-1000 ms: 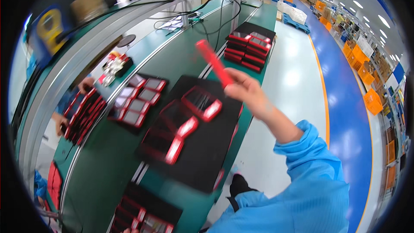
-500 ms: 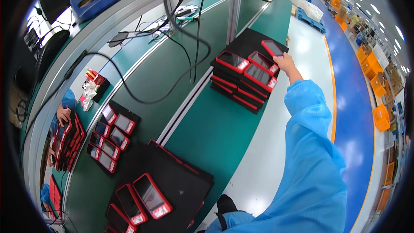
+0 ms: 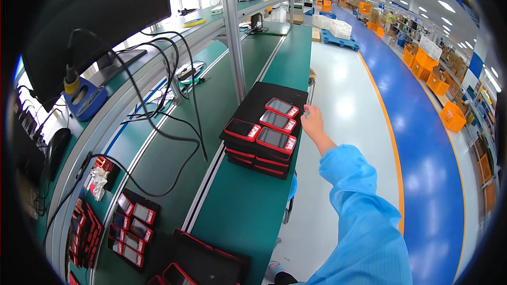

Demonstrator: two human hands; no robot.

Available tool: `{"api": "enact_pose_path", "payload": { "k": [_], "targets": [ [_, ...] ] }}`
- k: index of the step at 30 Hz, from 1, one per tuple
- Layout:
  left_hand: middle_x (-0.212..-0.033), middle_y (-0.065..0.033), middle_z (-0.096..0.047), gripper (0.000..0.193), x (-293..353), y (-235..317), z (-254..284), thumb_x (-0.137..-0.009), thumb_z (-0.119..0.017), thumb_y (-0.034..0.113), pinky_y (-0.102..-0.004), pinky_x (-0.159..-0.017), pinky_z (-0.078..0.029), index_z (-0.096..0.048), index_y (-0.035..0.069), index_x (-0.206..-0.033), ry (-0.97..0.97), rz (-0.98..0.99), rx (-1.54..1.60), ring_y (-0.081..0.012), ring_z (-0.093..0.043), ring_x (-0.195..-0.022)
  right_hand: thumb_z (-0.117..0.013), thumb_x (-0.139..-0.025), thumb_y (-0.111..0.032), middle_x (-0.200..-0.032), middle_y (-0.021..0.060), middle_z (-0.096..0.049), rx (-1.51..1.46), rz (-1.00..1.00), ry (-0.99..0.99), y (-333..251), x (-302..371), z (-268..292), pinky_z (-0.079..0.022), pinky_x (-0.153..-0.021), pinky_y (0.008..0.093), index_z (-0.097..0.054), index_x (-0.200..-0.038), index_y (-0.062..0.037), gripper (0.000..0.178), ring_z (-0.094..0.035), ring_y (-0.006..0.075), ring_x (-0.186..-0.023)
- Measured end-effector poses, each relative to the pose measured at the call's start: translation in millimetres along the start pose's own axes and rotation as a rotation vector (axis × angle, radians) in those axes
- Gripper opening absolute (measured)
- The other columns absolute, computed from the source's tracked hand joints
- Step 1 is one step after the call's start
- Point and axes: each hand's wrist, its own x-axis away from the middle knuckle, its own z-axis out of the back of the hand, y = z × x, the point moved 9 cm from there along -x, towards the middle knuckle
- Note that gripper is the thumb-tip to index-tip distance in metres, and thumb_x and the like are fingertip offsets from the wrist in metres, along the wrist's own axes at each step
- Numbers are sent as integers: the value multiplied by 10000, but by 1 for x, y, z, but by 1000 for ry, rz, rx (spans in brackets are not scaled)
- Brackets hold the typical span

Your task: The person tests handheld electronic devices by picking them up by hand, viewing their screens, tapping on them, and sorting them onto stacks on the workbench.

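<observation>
Factory hall, long green workbench (image 3: 227, 208), blue floor lane (image 3: 428, 169), orange crates (image 3: 452, 116), ceiling lights (image 3: 446, 6)

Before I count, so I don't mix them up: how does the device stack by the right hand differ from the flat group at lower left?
The stack has several layers; the flat group shows one. The stack's top shows four red-framed devices; the flat group shows more. Both have devices lying screen-up.

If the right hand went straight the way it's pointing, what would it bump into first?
Probably the black tray, near its far right corner. The nearest red-framed device is just left of the right hand. The hand's height is unclear, so it might pass over both.
</observation>
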Motion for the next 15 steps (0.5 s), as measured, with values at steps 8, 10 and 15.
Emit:
{"api": "enact_pose_path", "payload": {
  "k": [8, 10, 15],
  "targets": [
    [-981, -269, -551, 775, 39, -214, -30, -663, -544, 620, -517, -695, -449, -484, 32, -1165, 42, 331, -365, -436, -549, -825, -449, -846, -66, -779, 81, -601, -622, -260, -204, -5, 227, 40, -470, -591, 257, -574, -946, -8, 171, -558, 131, -656],
    [-976, -264, -555, 804, 52, -199, -16, -654, -538, 665, -530, -679, -454, -489, 52, -1172, 34, 348, -409, -441, -554, -813, -428, -838, -37, -793, 82, -594, -599, -420, -323, -5, 318, 72, -472, -598, 251, -574, -943, -6, 183, -553, 122, -679],
    [-981, -288, -552, 860, 28, -162, 4, -654, -531, 702, -503, -722, -464, -484, -29, -1105, -313, 144, 14, -454, -544, -888, -439, -773, 25, -775, 57, -599, -533, -459, -817, -41, 593, 86, -477, -592, 258, -580, -954, -18, 233, -569, 118, -694]
  ]
}}
